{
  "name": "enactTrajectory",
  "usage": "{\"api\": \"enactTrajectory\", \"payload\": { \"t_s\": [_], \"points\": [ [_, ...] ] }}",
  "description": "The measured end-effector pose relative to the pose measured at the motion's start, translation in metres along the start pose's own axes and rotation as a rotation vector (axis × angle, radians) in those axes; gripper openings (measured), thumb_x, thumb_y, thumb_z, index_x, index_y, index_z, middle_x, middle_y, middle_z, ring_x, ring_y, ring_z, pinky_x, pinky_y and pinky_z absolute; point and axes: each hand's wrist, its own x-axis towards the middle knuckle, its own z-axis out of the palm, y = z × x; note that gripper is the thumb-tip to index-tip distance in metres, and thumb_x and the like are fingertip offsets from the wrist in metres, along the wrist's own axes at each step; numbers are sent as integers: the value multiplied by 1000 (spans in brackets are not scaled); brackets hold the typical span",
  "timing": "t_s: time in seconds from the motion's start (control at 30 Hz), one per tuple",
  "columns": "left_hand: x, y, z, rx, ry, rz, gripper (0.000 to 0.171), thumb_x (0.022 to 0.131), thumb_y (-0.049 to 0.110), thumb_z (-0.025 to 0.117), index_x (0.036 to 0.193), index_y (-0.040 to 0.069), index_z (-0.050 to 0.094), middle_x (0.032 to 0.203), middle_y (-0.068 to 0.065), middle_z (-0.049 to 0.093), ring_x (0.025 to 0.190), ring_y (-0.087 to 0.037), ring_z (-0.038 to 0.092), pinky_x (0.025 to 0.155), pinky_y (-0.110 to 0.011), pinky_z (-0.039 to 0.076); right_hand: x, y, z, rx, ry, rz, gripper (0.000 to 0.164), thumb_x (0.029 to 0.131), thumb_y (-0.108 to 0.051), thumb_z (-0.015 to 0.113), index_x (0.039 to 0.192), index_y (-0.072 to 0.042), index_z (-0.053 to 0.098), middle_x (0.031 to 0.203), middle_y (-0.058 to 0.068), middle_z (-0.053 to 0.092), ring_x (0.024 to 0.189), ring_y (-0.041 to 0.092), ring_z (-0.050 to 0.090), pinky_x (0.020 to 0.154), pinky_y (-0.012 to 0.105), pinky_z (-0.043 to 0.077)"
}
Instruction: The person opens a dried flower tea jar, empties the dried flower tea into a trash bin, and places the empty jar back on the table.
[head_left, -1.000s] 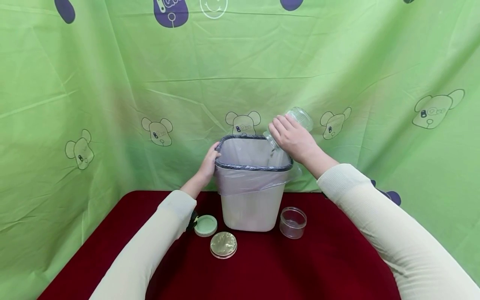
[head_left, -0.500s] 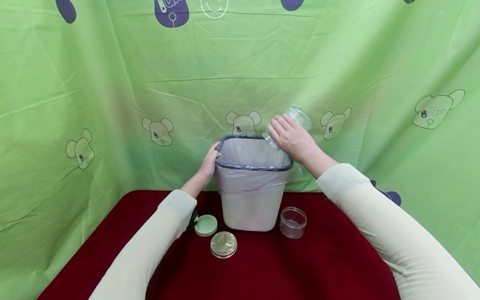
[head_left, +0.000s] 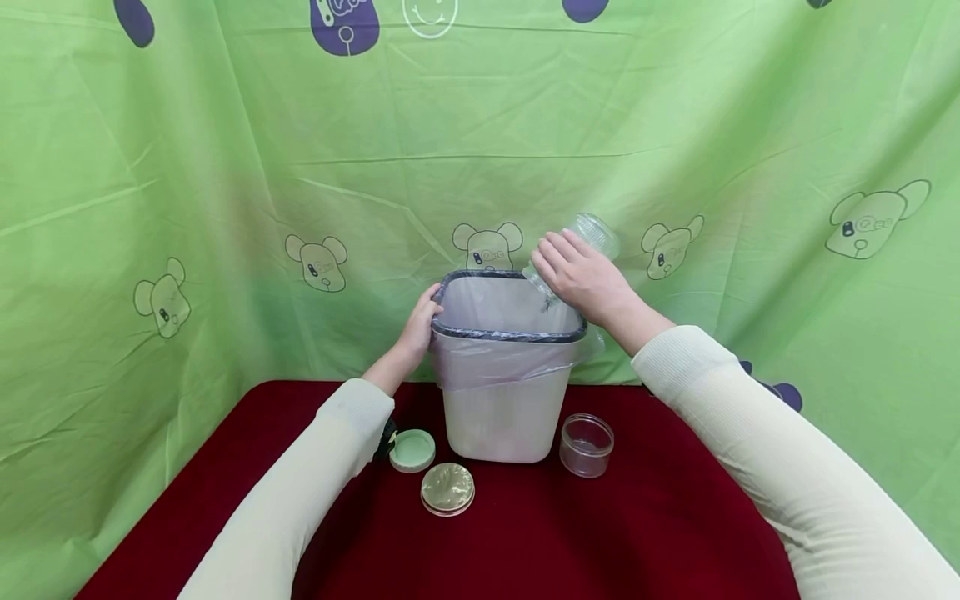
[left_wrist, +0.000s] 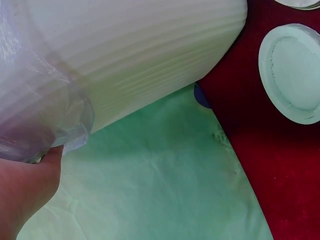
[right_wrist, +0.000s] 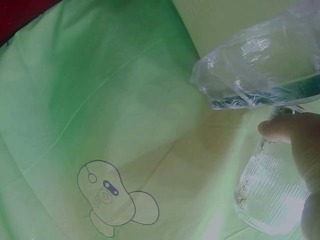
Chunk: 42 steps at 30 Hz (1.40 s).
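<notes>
A pale trash bin [head_left: 501,421] stands upright on the red cloth, with a thin clear bag [head_left: 487,367] folded over its dark rim [head_left: 506,336]. My left hand [head_left: 417,327] grips the rim on its left side; in the left wrist view the bag partly covers the fingers. Over the bin's right side, my right hand [head_left: 588,279] holds a ribbed clear jar [head_left: 598,235] tipped with its mouth down toward the inside. Small dark bits [head_left: 547,306] show just under the jar's mouth. The right wrist view shows some specks clinging inside the jar [right_wrist: 272,192].
A mint-green lid [head_left: 412,451] and a gold-coloured lid [head_left: 447,489] lie left of and in front of the bin. To its right sits a short clear round container [head_left: 587,447]. A green printed curtain [head_left: 390,208] hangs close behind the red table [head_left: 540,542].
The right hand and tipped jar have shifted slightly left. Dark bits show below the mouth a second ago and now, but not half a second ago. The left hand and bin stay in place.
</notes>
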Motion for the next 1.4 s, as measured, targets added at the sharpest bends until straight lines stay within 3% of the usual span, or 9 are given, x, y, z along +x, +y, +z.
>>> {"api": "enactTrajectory", "payload": {
  "t_s": [0.2,0.33,0.47,0.63,0.83,1.0,1.17,1.4],
  "points": [
    [-11,15,1,-30,-27,-10,56,84,6,31,138,1,21,141,-19,20,125,-33,22,99,-41,19,1,-1,0,-10,7,-11,44,76,12,49,119,6,43,120,23,45,116,36,35,101,43,18],
    [-17,24,3,-10,-33,-3,56,83,6,30,138,-2,19,140,-22,19,125,-35,21,99,-41,19,2,-1,-1,-5,60,-21,41,79,12,30,117,7,45,119,23,46,114,37,37,102,42,16],
    [-12,18,2,-29,-29,-10,56,83,6,31,138,0,20,140,-20,20,124,-34,22,99,-41,19,2,-1,-2,-9,104,-29,45,81,7,19,116,7,48,118,23,47,114,36,38,102,42,15],
    [0,2,0,-21,-9,-7,56,83,9,32,138,4,24,140,-16,24,124,-30,25,98,-37,21,1,0,-3,-27,58,-44,44,83,8,21,120,5,44,122,22,44,117,35,35,103,41,11],
    [3,-4,0,-3,-1,16,57,82,11,33,138,5,24,140,-16,25,123,-31,26,99,-38,21,0,0,-3,-44,7,-54,42,84,8,32,124,4,40,126,21,41,120,34,32,103,42,10],
    [1,-2,0,-10,-10,13,56,83,9,32,138,4,23,140,-16,24,124,-31,25,99,-39,19,2,0,-3,-47,43,-63,46,84,7,18,122,4,43,125,21,42,119,34,33,103,41,11],
    [-8,12,1,-19,-33,8,56,84,6,31,138,0,20,140,-20,20,125,-34,22,100,-40,18,6,0,-2,-64,96,-78,44,84,5,20,119,3,47,122,20,45,117,33,36,103,42,14],
    [1,-1,-1,-20,-15,1,56,84,9,32,139,4,22,141,-16,22,124,-30,24,99,-39,19,8,0,-4,-63,93,-105,44,83,6,22,119,2,46,121,20,45,117,33,36,103,41,12]
  ]
}}
